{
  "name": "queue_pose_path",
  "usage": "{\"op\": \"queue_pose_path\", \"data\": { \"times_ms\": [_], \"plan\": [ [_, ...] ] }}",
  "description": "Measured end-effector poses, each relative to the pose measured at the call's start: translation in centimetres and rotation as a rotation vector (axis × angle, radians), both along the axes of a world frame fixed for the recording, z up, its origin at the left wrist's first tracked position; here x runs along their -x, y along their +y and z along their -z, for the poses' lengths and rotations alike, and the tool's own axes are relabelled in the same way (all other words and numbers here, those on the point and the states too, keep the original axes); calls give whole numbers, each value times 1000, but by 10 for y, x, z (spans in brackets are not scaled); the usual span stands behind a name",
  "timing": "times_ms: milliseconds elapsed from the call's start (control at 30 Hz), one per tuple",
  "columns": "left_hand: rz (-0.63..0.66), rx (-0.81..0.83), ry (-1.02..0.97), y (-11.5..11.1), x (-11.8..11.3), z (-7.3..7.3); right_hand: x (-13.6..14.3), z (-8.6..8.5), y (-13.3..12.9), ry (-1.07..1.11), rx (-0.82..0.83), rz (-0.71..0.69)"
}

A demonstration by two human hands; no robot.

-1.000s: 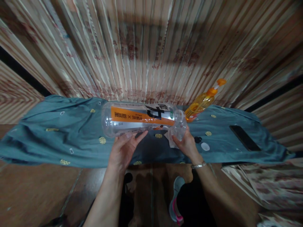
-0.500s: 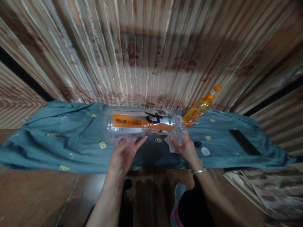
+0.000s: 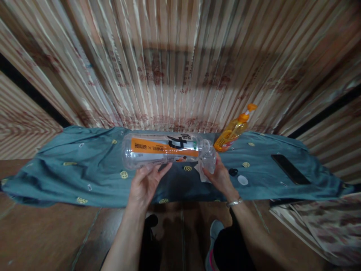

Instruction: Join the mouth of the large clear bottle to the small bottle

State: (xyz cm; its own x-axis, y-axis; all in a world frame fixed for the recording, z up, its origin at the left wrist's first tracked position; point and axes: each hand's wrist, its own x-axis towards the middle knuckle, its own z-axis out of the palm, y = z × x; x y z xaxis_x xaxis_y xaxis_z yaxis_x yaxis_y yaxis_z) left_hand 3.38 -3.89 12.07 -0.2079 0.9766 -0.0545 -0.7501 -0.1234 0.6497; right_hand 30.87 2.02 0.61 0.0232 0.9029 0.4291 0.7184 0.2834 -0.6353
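Note:
A large clear plastic bottle (image 3: 160, 150) with an orange and silver label lies sideways in the air, its neck pointing right. My left hand (image 3: 145, 184) grips it from below near the base, thumb and fingers against the underside. At the neck, my right hand (image 3: 221, 177) closes around a clear, cup-like plastic container (image 3: 208, 158) set against the bottle's mouth. Its exact shape is hard to make out. Under that container, a whitish, tissue-like sheet (image 3: 203, 175) shows beside my right fingers.
An orange pump bottle (image 3: 231, 133) stands behind my right hand. Farther right on the teal patterned cloth (image 3: 98, 162) are a small black object (image 3: 233, 172), a white round lid (image 3: 242, 180) and a dark phone (image 3: 290, 168). A pleated curtain (image 3: 169, 75) hangs behind.
The view has shifted slightly. Both hands, the large bottle and the clear container appear a little farther left, with the grips unchanged.

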Motion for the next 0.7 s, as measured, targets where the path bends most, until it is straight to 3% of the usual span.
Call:
{"op": "queue_pose_path", "data": {
  "times_ms": [467,700],
  "plan": [
    [79,-77,42,11,4,4,-5,-7,-5,-66,6,28],
    [117,-59,41,19,-1,-5,-5,-16,-8,-35,44,51]
  ]
}}
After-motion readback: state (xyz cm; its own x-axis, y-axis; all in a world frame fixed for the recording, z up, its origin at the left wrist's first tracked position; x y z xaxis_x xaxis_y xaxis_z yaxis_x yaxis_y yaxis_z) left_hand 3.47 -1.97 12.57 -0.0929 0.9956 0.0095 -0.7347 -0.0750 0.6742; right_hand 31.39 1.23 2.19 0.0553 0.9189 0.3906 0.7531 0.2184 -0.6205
